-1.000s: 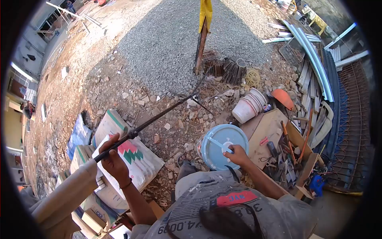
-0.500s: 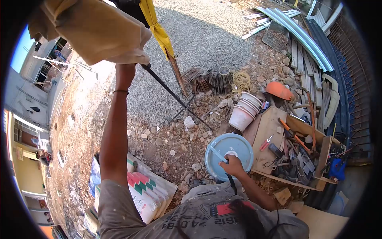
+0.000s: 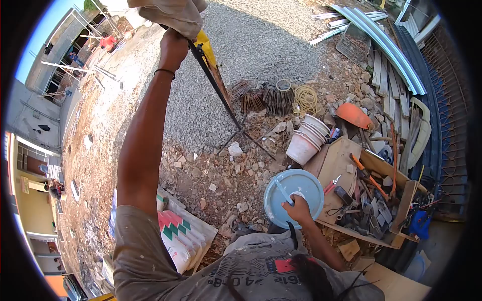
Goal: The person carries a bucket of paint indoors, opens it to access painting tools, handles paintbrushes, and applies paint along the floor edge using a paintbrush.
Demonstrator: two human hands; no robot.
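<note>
My left hand (image 3: 174, 48) is raised at the upper left, closed around the top part of a black tripod stand (image 3: 217, 84). A tan cloth (image 3: 173, 14) bunches just above that hand and hides some of the fingers. The stand slants down to thin spread legs over the stones. Behind it is a yellow cloth (image 3: 207, 47) around a wooden post. Low and right of centre, my right hand (image 3: 299, 209) is closed on the pale strap-like handle of a bucket with a light blue lid (image 3: 273, 203). A white round patch on the lid is partly covered by the hand.
Right of the bucket lies an open wooden tool box (image 3: 406, 200) with several tools. Stacked white buckets (image 3: 305, 143), an orange hard hat (image 3: 353, 115) and wire bundles (image 3: 277, 99) stand beyond. Printed bags (image 3: 181, 236) lie at lower left. Gravel (image 3: 266, 40) and rubble cover the ground.
My left hand and the tan cloth have moved up in view, showing more of the wrist and hand. The stand is steeper. My right hand keeps its hold on the bucket handle.
</note>
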